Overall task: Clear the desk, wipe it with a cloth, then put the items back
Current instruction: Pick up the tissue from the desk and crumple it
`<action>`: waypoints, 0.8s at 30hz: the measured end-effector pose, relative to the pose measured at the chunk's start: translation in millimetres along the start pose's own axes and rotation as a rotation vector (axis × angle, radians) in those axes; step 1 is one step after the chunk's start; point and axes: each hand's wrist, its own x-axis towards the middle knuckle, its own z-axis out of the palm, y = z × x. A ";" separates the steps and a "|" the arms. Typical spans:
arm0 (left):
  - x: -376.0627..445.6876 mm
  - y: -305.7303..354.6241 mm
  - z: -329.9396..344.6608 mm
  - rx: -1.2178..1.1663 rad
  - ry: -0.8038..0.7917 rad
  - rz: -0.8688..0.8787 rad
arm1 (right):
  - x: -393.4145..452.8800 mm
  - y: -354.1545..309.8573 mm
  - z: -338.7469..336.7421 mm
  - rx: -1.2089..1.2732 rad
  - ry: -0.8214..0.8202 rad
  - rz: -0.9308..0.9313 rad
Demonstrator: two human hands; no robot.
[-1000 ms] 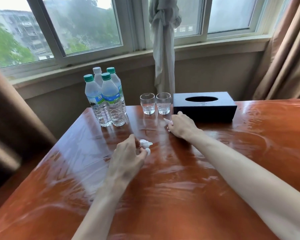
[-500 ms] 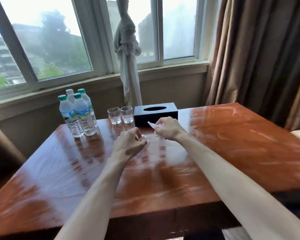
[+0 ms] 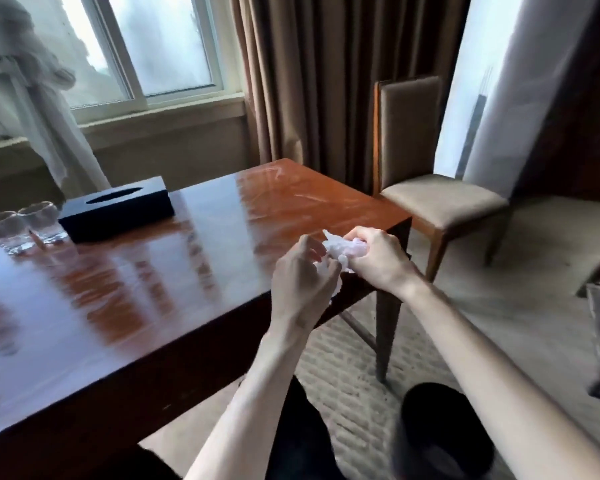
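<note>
Both hands meet above the near right corner of the glossy reddish wooden bench [image 3: 194,244]. The right hand [image 3: 378,258] grips a crumpled white tissue wad [image 3: 340,249], fingers curled around it; the left hand [image 3: 302,275] pinches its soft lower edge. Far left on the bench, 2 clear glasses [image 3: 21,223] stand beside a matte black rectangular tissue box [image 3: 118,209] with an oval slot.

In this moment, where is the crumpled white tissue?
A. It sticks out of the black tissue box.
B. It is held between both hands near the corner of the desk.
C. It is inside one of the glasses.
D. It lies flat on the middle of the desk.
B: the crumpled white tissue is gripped by the right hand and the left hand together, by the corner of the desk.
</note>
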 end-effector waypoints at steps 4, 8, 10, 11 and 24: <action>-44.6 -7.4 106.1 -0.070 -0.213 -0.073 | -43.0 107.1 -25.7 -0.055 0.059 0.194; -86.1 -27.7 202.6 -0.120 -0.470 -0.216 | -84.5 200.9 -33.2 -0.074 0.086 0.403; -104.6 -38.8 243.4 -0.098 -0.582 -0.277 | -101.1 237.4 -34.0 -0.061 0.074 0.501; -113.6 -44.7 261.6 -0.076 -0.628 -0.304 | -107.4 253.1 -33.8 -0.061 0.069 0.546; -137.6 -114.8 345.3 0.242 -1.203 -0.415 | -112.6 381.0 40.4 -0.120 -0.187 0.916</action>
